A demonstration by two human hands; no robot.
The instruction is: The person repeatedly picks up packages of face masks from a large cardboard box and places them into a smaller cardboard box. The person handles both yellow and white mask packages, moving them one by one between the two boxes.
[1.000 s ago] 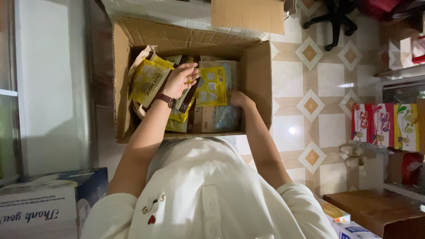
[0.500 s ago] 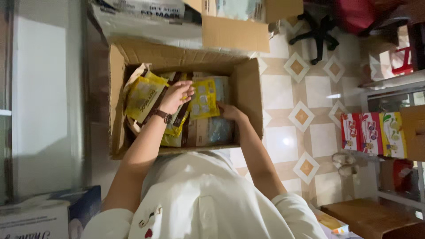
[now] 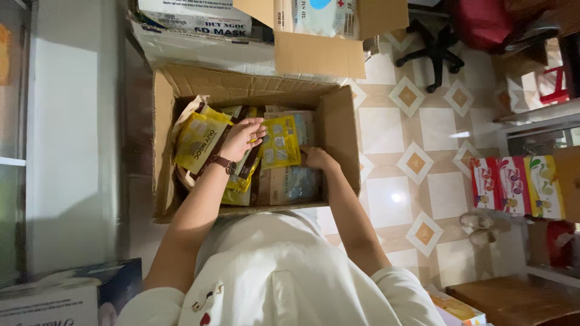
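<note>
fingers of the left hand (image 3: 240, 137) lie flat on yellow packets (image 3: 198, 140); right hand's (image 3: 316, 158) hidden.

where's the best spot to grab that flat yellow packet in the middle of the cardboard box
Probably the flat yellow packet is best pinched by its upper edge, coming from above through the open cardboard box: it lies flat on the other packs, and the left hand and right hand flank it.

Brown cardboard box (image 3: 338, 130) holds yellow-and-brown packets (image 3: 199, 140) under the left hand (image 3: 241, 137); a yellow sheet (image 3: 279, 142) beside it. White floor (image 3: 386, 127) with orange diamond tiles.
</note>
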